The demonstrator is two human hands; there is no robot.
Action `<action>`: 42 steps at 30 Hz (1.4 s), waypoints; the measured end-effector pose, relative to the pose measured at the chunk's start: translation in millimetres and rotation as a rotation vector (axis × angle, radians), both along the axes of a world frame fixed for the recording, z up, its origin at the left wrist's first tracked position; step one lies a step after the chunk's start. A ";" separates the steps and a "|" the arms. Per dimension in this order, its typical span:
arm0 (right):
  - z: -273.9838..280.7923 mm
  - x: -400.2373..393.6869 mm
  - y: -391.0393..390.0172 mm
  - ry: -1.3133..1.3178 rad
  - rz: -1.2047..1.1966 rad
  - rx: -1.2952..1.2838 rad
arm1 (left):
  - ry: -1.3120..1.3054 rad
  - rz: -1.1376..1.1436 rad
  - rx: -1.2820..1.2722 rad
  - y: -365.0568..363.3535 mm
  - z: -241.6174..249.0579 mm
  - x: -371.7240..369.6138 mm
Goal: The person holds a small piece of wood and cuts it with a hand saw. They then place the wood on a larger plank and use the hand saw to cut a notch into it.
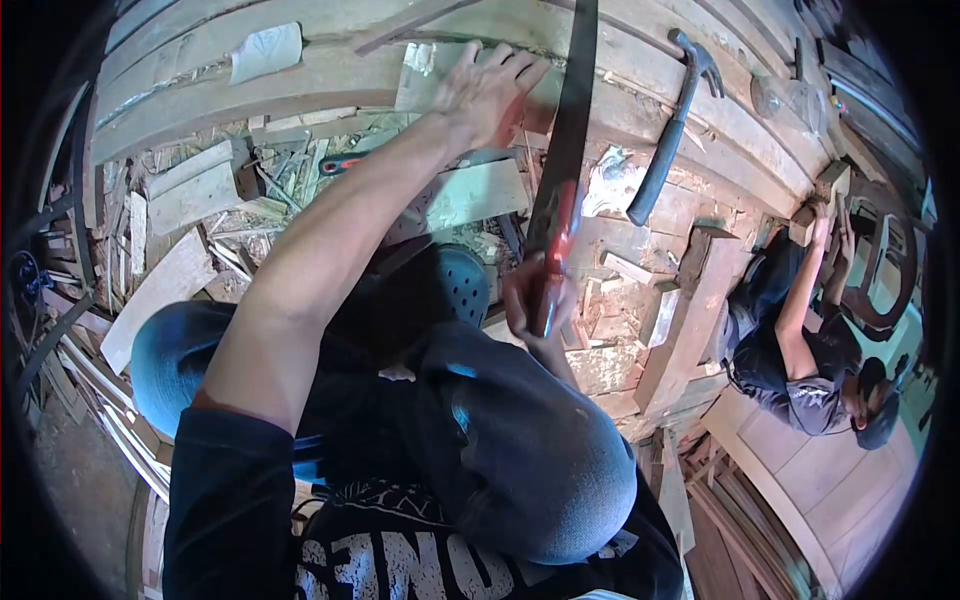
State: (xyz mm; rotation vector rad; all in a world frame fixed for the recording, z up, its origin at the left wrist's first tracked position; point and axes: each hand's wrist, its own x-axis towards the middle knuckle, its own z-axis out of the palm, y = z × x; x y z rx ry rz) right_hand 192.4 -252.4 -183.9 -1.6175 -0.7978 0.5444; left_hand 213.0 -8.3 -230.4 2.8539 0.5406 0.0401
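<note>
My left hand (487,98) lies with spread fingers on a short wooden piece (418,80), pressing it against the long planks at the top of the view. My right hand (538,298) is closed round the red handle of a handsaw (568,130). The saw's dark blade points up and away, crossing the planks just right of my left hand. Where the teeth meet the wood cannot be made out. Below my left hand is a pale wood block (478,192).
A hammer (672,150) with a dark grip lies right of the saw. Offcuts and shavings cover the floor. A thick beam (690,320) lies right of my knee. At the far right another person (805,340) holds a wooden piece. A red-and-black tool (340,163) lies left.
</note>
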 end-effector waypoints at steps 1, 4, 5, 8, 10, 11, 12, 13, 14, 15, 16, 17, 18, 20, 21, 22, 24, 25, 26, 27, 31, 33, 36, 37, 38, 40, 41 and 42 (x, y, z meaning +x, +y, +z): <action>-6.8 7.4 -1.1 0.381 0.043 0.095 | -0.026 -0.003 -0.050 -0.7 -0.5 -1.1; 3.8 27.0 23.8 0.006 0.127 -0.036 | -0.006 -0.009 -0.098 -0.7 4.9 -1.3; 1.5 21.2 19.6 0.320 0.119 0.097 | 0.008 -0.003 -0.085 -0.5 5.0 -0.1; -9.4 -10.3 -23.4 1.115 -0.252 0.129 | 0.001 0.003 -0.028 0.9 -3.5 0.2; -20.8 -3.0 -16.0 0.200 0.003 0.084 | -0.017 0.015 0.098 0.6 -7.2 0.8; -25.6 6.8 -11.1 0.310 0.066 0.105 | 0.017 0.062 -0.010 -1.3 2.5 2.7; -22.5 16.4 -1.4 0.418 0.125 0.129 | 0.050 0.107 -0.118 -3.4 11.8 4.3; -18.3 15.9 6.0 0.170 0.131 0.097 | 0.074 0.076 -0.142 0.0 13.2 5.1; -19.8 13.5 1.2 0.163 0.130 0.108 | 0.068 0.073 -0.130 3.4 14.7 6.1; -19.4 2.0 -14.9 0.484 0.086 0.184 | 0.085 0.016 -0.114 3.9 15.5 3.3; -15.0 -9.4 -26.7 0.802 0.042 0.264 | 0.100 -0.044 -0.092 6.0 16.3 1.5; -3.6 -19.2 -27.1 0.577 -0.118 0.081 | 0.094 -0.043 -0.074 8.9 14.9 1.5; -0.2 -11.1 -18.9 0.570 -0.116 0.095 | 0.070 -0.016 -0.058 8.4 9.6 2.4; 2.5 11.3 -5.7 0.670 0.101 0.190 | 0.027 0.028 -0.047 0.1 1.1 3.9; -1.6 23.2 6.2 0.255 0.153 0.053 | 0.058 0.043 -0.129 -0.9 16.9 2.7; -0.8 20.6 0.8 0.262 0.151 0.048 | 0.064 0.043 -0.134 -5.1 15.2 1.1; -2.4 12.9 -1.5 0.748 0.145 0.237 | 0.025 0.047 -0.135 -0.2 11.7 3.2; -3.3 -3.9 -14.7 0.695 0.072 0.170 | -0.009 0.022 -0.081 1.9 2.2 3.4; -26.9 -15.8 -40.2 0.251 0.020 0.012 | -0.011 0.026 -0.070 5.8 1.9 3.8; -15.4 -10.9 -30.4 0.358 0.025 0.056 | -0.015 0.016 -0.063 4.4 1.8 2.8; -8.5 24.6 15.2 0.119 0.057 -0.027 | -0.005 0.019 -0.105 -4.0 1.4 2.1; -15.0 13.3 1.5 0.270 0.000 -0.012 | -0.014 -0.012 -0.109 0.2 9.3 0.7; 0.2 -0.2 4.0 -0.016 -0.037 0.080 | 0.004 -0.036 -0.019 2.3 2.9 1.7; -8.5 5.5 -3.2 0.434 0.012 0.083 | 0.000 -0.013 -0.029 1.2 4.8 1.6; -17.5 9.3 -12.9 0.887 0.055 0.076 | 0.003 -0.012 -0.034 0.3 4.6 1.5; -4.5 12.4 9.7 0.436 0.004 -0.029 | 0.012 0.029 -0.150 -3.4 18.5 -0.6; -0.1 12.2 18.3 -0.023 -0.032 -0.116 | 0.027 0.008 -0.126 -2.7 19.5 -0.3; -4.9 1.9 5.4 -0.021 -0.040 -0.111 | 0.029 0.000 -0.120 -2.4 17.2 0.4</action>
